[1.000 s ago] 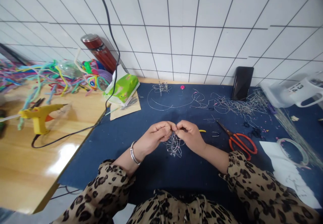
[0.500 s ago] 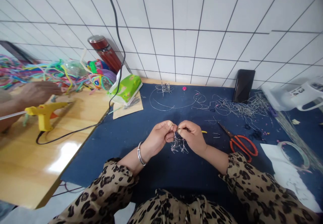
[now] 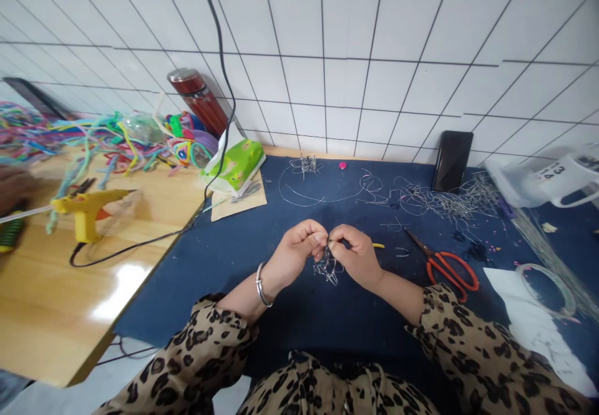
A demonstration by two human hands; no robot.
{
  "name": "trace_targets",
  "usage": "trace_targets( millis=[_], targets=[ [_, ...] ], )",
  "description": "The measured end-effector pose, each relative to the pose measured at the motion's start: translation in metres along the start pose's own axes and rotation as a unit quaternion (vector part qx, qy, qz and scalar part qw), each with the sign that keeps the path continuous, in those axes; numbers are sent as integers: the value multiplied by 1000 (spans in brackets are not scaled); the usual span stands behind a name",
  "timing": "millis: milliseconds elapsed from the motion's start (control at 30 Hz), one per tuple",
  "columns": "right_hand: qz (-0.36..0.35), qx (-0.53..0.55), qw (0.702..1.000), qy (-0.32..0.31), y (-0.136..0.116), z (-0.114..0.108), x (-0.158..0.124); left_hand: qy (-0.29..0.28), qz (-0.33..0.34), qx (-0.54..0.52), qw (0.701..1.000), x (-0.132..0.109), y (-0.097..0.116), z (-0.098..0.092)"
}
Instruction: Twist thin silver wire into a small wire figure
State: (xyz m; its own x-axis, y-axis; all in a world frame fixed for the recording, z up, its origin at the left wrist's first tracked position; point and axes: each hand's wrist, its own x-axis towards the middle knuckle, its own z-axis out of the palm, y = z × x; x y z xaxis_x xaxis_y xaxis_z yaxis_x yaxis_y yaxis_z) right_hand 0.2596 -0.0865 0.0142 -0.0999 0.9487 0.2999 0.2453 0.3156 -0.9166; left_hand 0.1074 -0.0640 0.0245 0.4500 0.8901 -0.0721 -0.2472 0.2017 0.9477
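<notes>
A small silvery bent-wire piece hangs below my fingertips, above the dark blue mat. My left hand pinches it from the left, with thumb and index finger together. From the other side my right hand pinches close by, its fingertips nearly touching the left ones. The exact spot of the grip is hidden between the fingers. Just beyond my right hand lie a yellow strip and a short U-shaped wire. Scissors with orange handles rest farther right.
Another wire piece, a pink bead-like item and tangled wire lie toward the wall. A phone leans there. On the left are a yellow glue gun, a tissue pack and another person's blurred hand.
The wire piece has turned slightly between my fingertips, and my hands have barely moved. At the left, the other person's hand has drawn back toward the edge, revealing a green-and-black item.
</notes>
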Motion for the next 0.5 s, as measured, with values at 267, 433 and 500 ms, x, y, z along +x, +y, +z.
trace_targets(
  millis=[267,433,500],
  targets=[
    [-26,-37,999,6,-2,-2,0,7,7,155,988,2,4,-9],
    [-84,-97,992,23,1,0,1,-1,16,269,963,0,8,-11],
    [-119,-124,985,32,3,0,2,8,18,284,959,-1,8,-10]
  ],
)
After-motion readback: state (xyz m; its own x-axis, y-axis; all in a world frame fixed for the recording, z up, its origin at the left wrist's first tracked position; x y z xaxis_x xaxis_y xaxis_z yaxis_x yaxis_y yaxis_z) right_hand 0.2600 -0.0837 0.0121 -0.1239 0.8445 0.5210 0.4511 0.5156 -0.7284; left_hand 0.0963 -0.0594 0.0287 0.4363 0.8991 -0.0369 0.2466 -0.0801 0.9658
